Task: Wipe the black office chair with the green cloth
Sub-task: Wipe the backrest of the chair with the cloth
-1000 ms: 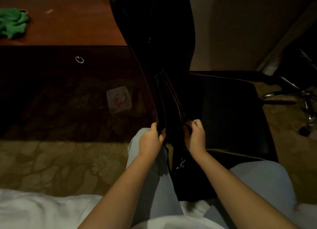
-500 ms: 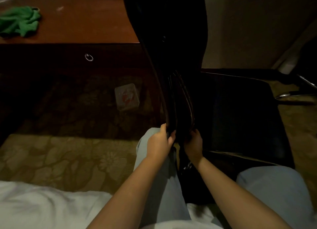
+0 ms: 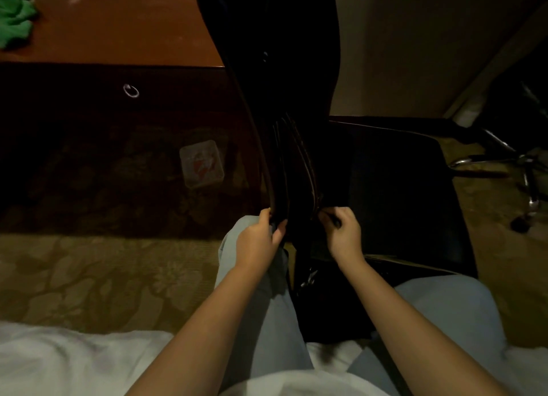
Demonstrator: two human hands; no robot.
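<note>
Wiping had not begun: the green cloth lay on the wooden desk, well apart from both hands. The left hand gripped the lower backrest edge of the black office chair. The right hand apparently pinched the opposite edge; the light was dim. Patterned carpet covered the floor. The whole chair was yet to be wiped.

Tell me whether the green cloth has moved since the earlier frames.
No. The green cloth keeps its place on the desk, up and left of the drawer ring; only the view shifted.
</note>
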